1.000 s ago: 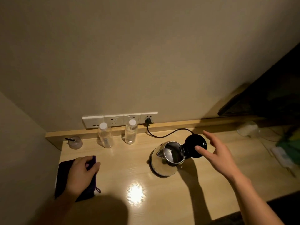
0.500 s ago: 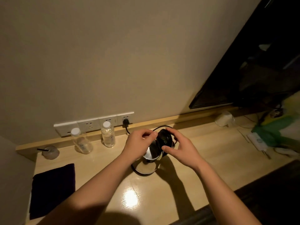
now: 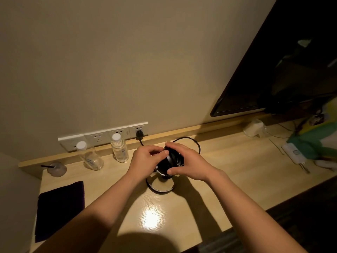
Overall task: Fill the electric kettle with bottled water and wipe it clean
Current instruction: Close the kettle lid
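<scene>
A steel electric kettle (image 3: 161,183) with a black lid (image 3: 171,158) stands in the middle of the wooden desk (image 3: 237,172). My left hand (image 3: 145,161) rests on the kettle's top from the left, fingers curled on the lid. My right hand (image 3: 186,161) covers the lid from the right, thumb at the kettle's rim. Two clear water bottles with white caps stand by the wall: one (image 3: 119,147) upright and fuller, one (image 3: 90,156) further left and nearly empty. A dark folded cloth (image 3: 60,207) lies at the desk's left end. Most of the kettle's top is hidden by my hands.
The kettle's black cord (image 3: 191,141) runs to a plug in the white socket strip (image 3: 102,136) on the wall. A small cup with a straw (image 3: 56,168) sits at far left. A dark screen (image 3: 282,70) leans at right, above a glass jar (image 3: 254,128) and green clutter (image 3: 310,143).
My left hand left the cloth and came to the kettle. The lid, open a second ago, now lies down over the kettle under both hands. The view has shifted rightwards.
</scene>
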